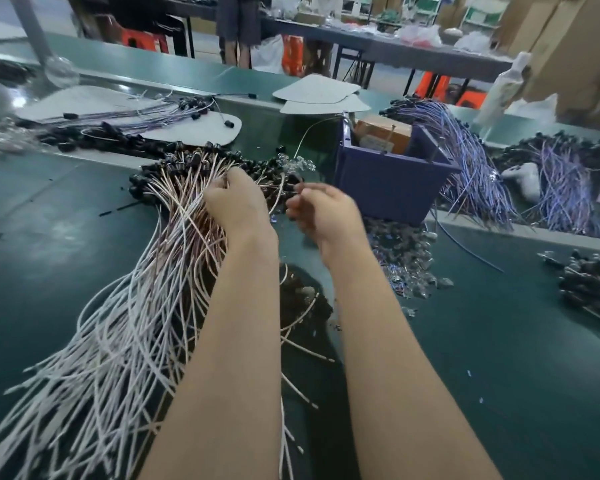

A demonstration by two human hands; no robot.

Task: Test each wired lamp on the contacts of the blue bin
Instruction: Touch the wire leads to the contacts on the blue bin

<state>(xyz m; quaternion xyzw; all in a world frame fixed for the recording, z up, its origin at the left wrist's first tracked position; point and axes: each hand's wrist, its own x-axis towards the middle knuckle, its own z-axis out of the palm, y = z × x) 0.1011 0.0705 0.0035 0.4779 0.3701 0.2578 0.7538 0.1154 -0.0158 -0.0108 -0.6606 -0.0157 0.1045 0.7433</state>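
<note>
A big bundle of wired lamps with white and brown leads and black sockets fans across the green table at the left. My left hand rests on top of the bundle, fingers closed around several leads near the sockets. My right hand hovers just right of it, fingers pinched on a small dark lamp socket. The blue bin stands right behind my right hand, with an orange box and thin wires inside.
Piles of purple-wired lamps lie right of the bin, and another heap sits further right. Loose clear bulbs are scattered below the bin. Grey card sheets lie behind. A person stands at a far table.
</note>
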